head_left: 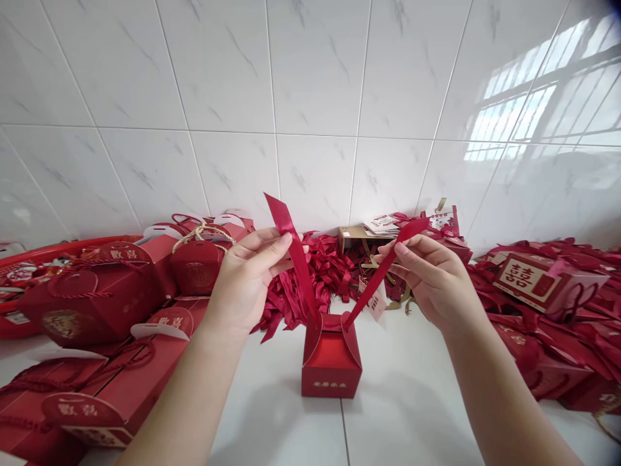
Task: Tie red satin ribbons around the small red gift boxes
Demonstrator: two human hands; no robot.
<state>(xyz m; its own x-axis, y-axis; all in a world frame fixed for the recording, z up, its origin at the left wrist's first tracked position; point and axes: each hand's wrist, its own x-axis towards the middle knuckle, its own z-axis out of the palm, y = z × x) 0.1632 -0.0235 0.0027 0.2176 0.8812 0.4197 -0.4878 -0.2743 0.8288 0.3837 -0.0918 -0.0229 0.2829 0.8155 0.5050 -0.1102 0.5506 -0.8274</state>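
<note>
A small red gift box (332,372) with gold lettering stands upright on the white tiled surface. A dark red ribbon (369,289) passes through the top of the box, and its two ends rise apart in a V shape. My left hand (255,272) pinches one end between thumb and fingers, with a slanted tip sticking up above it. The other end is pinched in my right hand (427,268), its tip folding over to the right. Both hands are above the box and do not touch it.
Larger red gift boxes (121,382) with rope handles crowd the left, beside a red basin (29,249). Behind the small box lie loose ribbons (327,268) and an open carton (354,236). Ribboned boxes (548,285) are heaped at right. A tiled wall (315,71) rises behind.
</note>
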